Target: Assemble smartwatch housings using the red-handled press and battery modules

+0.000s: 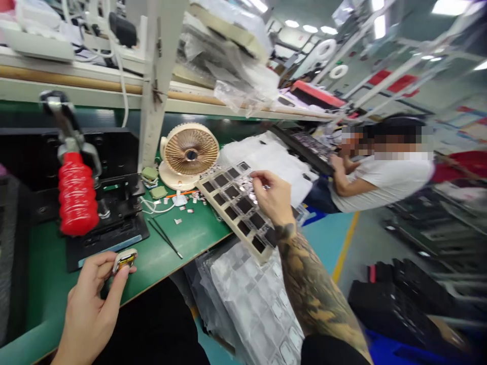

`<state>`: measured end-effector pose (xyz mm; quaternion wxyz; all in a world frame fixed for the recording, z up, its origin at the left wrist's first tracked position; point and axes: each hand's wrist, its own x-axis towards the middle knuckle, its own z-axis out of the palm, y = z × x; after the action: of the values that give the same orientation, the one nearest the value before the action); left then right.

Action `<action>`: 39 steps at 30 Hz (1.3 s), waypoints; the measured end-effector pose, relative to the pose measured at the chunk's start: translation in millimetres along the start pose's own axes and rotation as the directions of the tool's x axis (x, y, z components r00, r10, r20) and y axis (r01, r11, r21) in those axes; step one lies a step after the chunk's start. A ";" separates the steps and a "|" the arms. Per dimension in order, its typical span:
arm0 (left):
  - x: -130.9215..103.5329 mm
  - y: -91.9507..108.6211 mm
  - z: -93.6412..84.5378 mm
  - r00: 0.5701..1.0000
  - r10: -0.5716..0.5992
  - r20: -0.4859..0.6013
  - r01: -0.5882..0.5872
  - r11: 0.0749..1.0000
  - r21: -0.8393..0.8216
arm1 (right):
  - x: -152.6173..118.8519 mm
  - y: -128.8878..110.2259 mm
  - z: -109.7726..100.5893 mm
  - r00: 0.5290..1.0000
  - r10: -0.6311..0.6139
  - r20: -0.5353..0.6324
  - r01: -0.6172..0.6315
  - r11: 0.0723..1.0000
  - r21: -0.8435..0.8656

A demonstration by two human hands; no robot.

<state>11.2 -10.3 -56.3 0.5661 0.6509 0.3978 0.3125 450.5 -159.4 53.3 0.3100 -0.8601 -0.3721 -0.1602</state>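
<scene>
Your left hand [89, 304] is nearest, thumb and fingers pinching a small pale-cased device [130, 253], yellow part showing inside, held up over the near edge of the green bench [198, 238]. Black-clad lap right below; clear blister trays [247, 299] stacked beside it, lower than the bench top. Tattooed right arm reaches out, right hand [272, 195] over the compartment tray [236, 230], fingers curled at a heap of small shiny parts [246, 186]; can't tell if they've got one pinched. Tray carries rows of dark square pieces and overhangs the bench edge. Black tweezers [165, 237] lie on the bench between your hands. Left of them: toggle-clamp fixture with red ribbed grip [77, 195]. Behind the tweezers, loose small bits, then green pads [159, 192] near the beige desk fan [190, 156]. White sheeting [266, 157] lies behind the tray. Shelf above holds plastic-wrapped stock [228, 56]. Farther right, a co-worker in a white T-shirt [395, 177], blurred, both arms forward.
</scene>
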 end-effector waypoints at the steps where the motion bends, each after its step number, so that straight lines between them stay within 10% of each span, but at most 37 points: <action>1: 0.7 1.2 0.0 1.000 0.022 0.010 -0.022 1.000 -0.005 | -10.5 -16.2 0.0 0.999 -0.048 -0.010 0.049 0.998 0.039; 7: 10.5 13.1 -6.4 0.985 0.154 0.074 -0.163 0.979 0.124 | -78.2 -113.0 19.1 0.882 -0.467 -0.065 0.462 0.829 0.315; 12: 15.3 26.3 -5.5 0.958 0.250 0.141 -0.272 0.948 0.167 | -125.8 -162.0 68.3 0.908 -0.419 0.019 0.259 0.595 0.761; 18: 15.1 28.2 -3.4 0.938 0.314 0.146 -0.333 0.935 0.124 | -156.1 -192.9 104.7 0.930 -0.339 0.142 0.030 0.455 0.890; 29: 15.1 29.0 -2.8 0.939 0.313 0.140 -0.332 0.933 0.139 | -159.5 -194.2 103.2 0.874 -0.426 0.234 0.020 0.513 0.858; 35: 12.1 30.3 -3.6 0.946 0.286 0.150 -0.310 0.935 0.172 | -147.6 -178.6 94.2 0.931 -0.327 0.160 0.045 0.539 0.841; 39: 8.8 22.6 -7.4 0.959 0.255 0.119 -0.278 0.925 0.259 | -124.0 -139.9 65.0 0.939 -0.323 0.119 0.163 0.721 0.674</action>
<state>12.8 0.0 -33.2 0.4389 0.7834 0.3209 0.3012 266.6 -109.8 -0.7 0.5221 -0.6526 -0.5476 0.0402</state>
